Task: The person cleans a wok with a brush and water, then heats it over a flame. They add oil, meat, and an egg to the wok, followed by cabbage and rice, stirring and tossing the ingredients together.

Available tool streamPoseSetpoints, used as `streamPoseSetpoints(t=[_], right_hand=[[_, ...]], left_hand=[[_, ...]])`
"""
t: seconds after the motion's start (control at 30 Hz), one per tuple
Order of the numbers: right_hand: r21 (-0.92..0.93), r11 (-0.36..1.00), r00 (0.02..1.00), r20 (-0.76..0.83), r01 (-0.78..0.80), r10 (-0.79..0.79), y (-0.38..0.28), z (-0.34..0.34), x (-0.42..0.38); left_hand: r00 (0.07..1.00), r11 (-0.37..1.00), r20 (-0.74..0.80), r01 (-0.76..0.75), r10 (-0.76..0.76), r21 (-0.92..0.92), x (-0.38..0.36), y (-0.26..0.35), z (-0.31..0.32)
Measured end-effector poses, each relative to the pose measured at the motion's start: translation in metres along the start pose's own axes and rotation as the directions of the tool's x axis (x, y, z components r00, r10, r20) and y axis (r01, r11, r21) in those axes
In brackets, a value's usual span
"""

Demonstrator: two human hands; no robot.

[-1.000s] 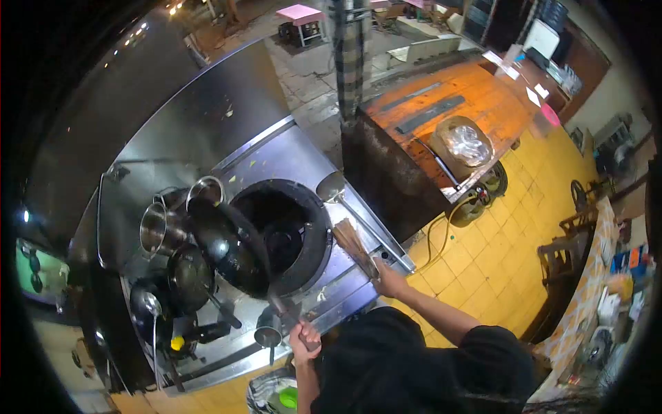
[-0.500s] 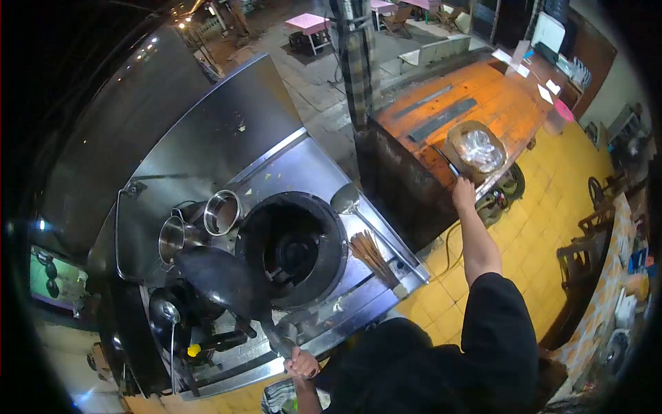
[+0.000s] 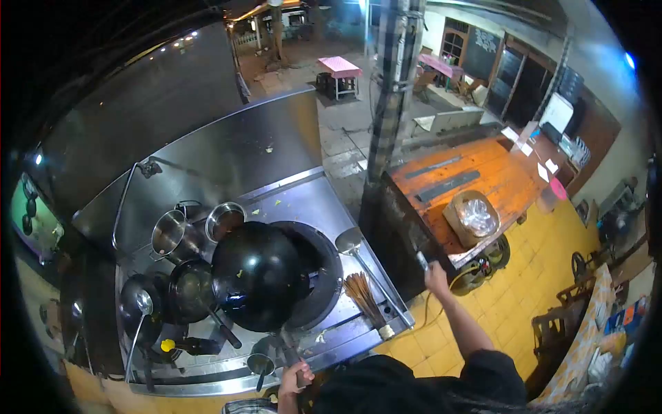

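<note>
My left hand (image 3: 296, 377), low in the middle, is closed around the blurred handle of a black wok (image 3: 252, 279). The wok is tilted and covers the left part of the round black burner (image 3: 324, 276). A small round pan or strainer (image 3: 262, 363) lies just left of this hand. Out to the right, my right hand (image 3: 436, 277) is closed on a slim tool with a pale shaft (image 3: 422, 260); its far end is lost against the dark counter side. A metal wok spatula (image 3: 349, 240) and a bundled stick brush (image 3: 362, 293) lie between the hands, right of the burner.
Two steel pots (image 3: 172, 234) stand behind the wok. Dark pans (image 3: 189, 290), a ladle (image 3: 143, 302) and a yellow-capped bottle (image 3: 193, 346) crowd the left side. An orange wooden table (image 3: 448, 165) bears a plastic-lined container (image 3: 476, 219). A pillar (image 3: 393, 83) rises beyond the stove.
The wok has moved right over the burner and tilted differently. My right hand has pulled back from the container toward the stove with the slim tool. The camera view has shifted upward.
</note>
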State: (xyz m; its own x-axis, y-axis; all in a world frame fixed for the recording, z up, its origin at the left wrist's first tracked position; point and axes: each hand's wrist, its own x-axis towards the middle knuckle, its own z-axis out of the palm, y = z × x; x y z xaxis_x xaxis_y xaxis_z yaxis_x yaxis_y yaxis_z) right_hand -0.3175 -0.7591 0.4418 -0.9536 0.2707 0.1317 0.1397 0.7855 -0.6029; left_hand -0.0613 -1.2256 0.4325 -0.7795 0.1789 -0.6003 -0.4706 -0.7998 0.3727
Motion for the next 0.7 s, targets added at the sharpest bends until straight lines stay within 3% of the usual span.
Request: streamPoseSetpoints(t=[0.03, 0.1, 0.17, 0.2, 0.23, 0.3, 0.37, 0.43, 0.5, 0.57, 0.63, 0.67, 0.7], right_hand=[[0.015, 0.998, 0.997, 0.042, 0.064, -0.064, -0.003, 0.004, -0.019], [0.161, 0.970, 0.982, 0.018, 0.181, -0.186, 0.009, 0.023, -0.049], [0.137, 0.981, 0.986, 0.076, 0.135, -0.146, 0.006, 0.026, -0.080], [0.156, 0.984, 0.990, 0.098, 0.089, -0.105, 0.026, 0.036, -0.094], [0.174, 0.984, 0.991, 0.122, 0.042, -0.063, 0.046, 0.046, -0.104], [0.175, 0.978, 0.982, 0.130, 0.113, -0.137, 0.045, 0.031, -0.122], [0.419, 0.893, 0.973, 0.217, -0.163, 0.076, 0.043, 0.014, -0.141], [0.429, 0.893, 0.982, 0.177, -0.137, 0.065, 0.046, -0.009, -0.164], [0.104, 0.989, 0.993, 0.046, 0.108, -0.113, 0.080, -0.017, -0.178], [-0.004, 0.974, 0.974, 0.017, 0.226, -0.226, 0.089, -0.035, -0.197], [-0.180, 0.974, 0.989, 0.078, 0.139, -0.127, 0.126, -0.048, -0.216], [-0.215, 0.976, 0.992, 0.128, 0.024, 0.004, 0.117, -0.064, -0.231], [-0.256, 0.963, 0.976, 0.171, -0.090, 0.136, 0.095, -0.081, -0.247]], left_hand=[[0.996, 0.996, -0.090, -0.021, 0.029, 0.087, 0.001, -0.003, 0.010], [0.997, 0.999, -0.060, -0.040, 0.041, 0.018, 0.007, 0.000, 0.032], [0.966, 0.951, -0.217, -0.072, 0.142, 0.301, 0.012, -0.003, 0.043], [0.966, 0.903, -0.057, -0.213, 0.251, 0.372, 0.024, -0.009, 0.028], [0.962, 0.911, -0.064, -0.229, 0.266, 0.342, 0.033, -0.011, 0.027], [0.964, 0.969, -0.232, -0.076, 0.132, 0.235, 0.047, -0.005, 0.035], [0.970, 0.978, -0.204, -0.098, 0.135, 0.184, 0.060, 0.001, 0.046], [0.977, 0.983, -0.170, -0.107, 0.132, 0.148, 0.068, -0.001, 0.051], [0.958, 0.978, -0.231, -0.134, 0.169, 0.160, 0.075, -0.007, 0.055], [0.973, 0.976, -0.171, -0.121, 0.152, 0.181, 0.075, -0.011, 0.037], [0.973, 0.981, 0.166, -0.137, 0.159, -0.136, 0.065, -0.015, 0.028], [0.896, 0.931, 0.411, -0.283, 0.170, 0.231, 0.063, -0.024, 0.010], [0.782, 0.715, 0.618, -0.477, 0.081, 0.510, 0.061, -0.038, -0.013]])
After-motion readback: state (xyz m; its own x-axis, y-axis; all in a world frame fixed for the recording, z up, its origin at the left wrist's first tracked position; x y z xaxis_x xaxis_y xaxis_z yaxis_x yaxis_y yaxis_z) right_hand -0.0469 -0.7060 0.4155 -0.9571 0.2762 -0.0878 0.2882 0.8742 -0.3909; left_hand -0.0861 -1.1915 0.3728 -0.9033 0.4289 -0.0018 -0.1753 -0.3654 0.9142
